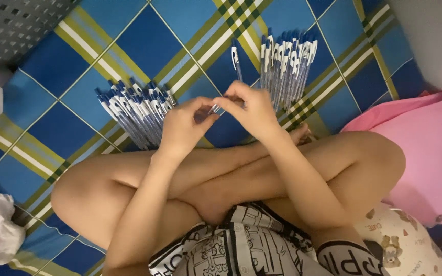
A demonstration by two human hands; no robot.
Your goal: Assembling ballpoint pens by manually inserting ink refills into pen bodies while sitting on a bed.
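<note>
**Pen between my fingertips, above my crossed legs**

I hold one pen [226,99] between both hands, just above my crossed legs [231,174]. My left hand [182,128] pinches its near end with thumb and forefinger closed on it, the other fingers curled loosely. My right hand [251,110] grips the same pen a little farther along, fingertips bunched tight around it. The two hands nearly touch at the fingertips.

The pen is slim, with a clear barrel and a dark blue cap end; most of it is hidden by my fingers, so I cannot tell whether it is whole.

To my left lies a fanned pile of pens [134,110], clear with blue and white caps, just beside my left hand. To my right, beyond my right hand, a second, neater row of pens [287,64] lies side by side, caps pointing away from me. Everything rests on a blue, yellow and green checked mat [103,46]. A pink pillow [415,148] sits by my right knee, and a white perforated basket [11,25] stands at the far left corner.
</note>
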